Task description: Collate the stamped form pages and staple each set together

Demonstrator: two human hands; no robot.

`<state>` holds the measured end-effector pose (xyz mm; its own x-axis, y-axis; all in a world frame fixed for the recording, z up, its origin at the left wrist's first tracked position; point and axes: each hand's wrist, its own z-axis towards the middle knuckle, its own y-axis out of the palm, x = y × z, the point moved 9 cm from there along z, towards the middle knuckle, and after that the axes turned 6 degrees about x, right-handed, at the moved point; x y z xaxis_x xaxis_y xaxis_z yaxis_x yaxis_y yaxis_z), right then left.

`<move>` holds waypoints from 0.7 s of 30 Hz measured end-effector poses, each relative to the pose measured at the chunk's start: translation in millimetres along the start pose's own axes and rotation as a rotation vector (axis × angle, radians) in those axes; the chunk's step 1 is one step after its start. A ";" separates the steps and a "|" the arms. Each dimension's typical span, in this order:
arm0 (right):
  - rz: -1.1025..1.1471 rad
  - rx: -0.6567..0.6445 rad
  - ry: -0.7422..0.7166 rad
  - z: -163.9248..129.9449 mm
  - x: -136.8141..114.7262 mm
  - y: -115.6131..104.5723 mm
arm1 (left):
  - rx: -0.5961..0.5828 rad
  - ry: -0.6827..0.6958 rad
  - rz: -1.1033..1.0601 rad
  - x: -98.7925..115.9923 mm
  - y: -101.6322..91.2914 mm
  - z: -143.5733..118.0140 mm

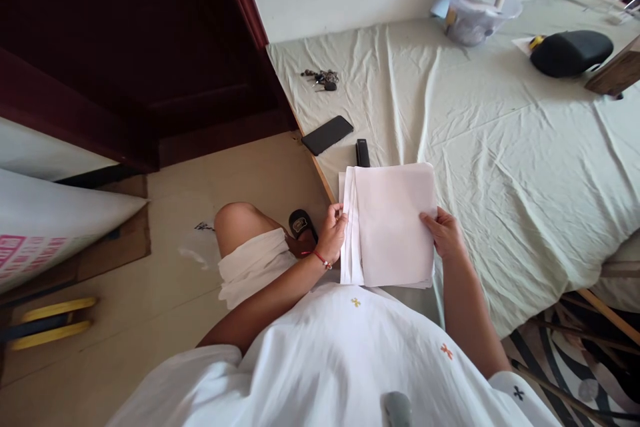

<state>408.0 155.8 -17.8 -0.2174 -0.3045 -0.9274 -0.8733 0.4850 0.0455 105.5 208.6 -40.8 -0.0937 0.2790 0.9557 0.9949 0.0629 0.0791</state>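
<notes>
Stapler (363, 152) half hidden behind paper stack (395, 223); key bunch (323, 78) too small to resolve

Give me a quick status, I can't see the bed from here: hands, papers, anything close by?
Left hand grips stack's left edge; right hand holds right edge. Paper stack on the sheet, pages fanned at left. Stapler just behind it, phone beyond.
</notes>
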 end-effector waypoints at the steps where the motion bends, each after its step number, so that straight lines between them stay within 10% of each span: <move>1: -0.003 -0.004 0.000 0.5 -0.4 0.7 | -0.010 -0.015 0.002 -2.4 -0.2 -0.2; 21: 0.007 -0.051 -0.019 3.3 -5.9 11.2 | 0.008 -0.054 -0.138 -7.8 0.8 -2.4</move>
<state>400.9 165.8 -13.0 -0.2154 -0.2851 -0.9340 -0.8931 0.4443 0.0703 107.1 204.2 -47.5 -0.2318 0.3184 0.9192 0.9721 0.1118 0.2064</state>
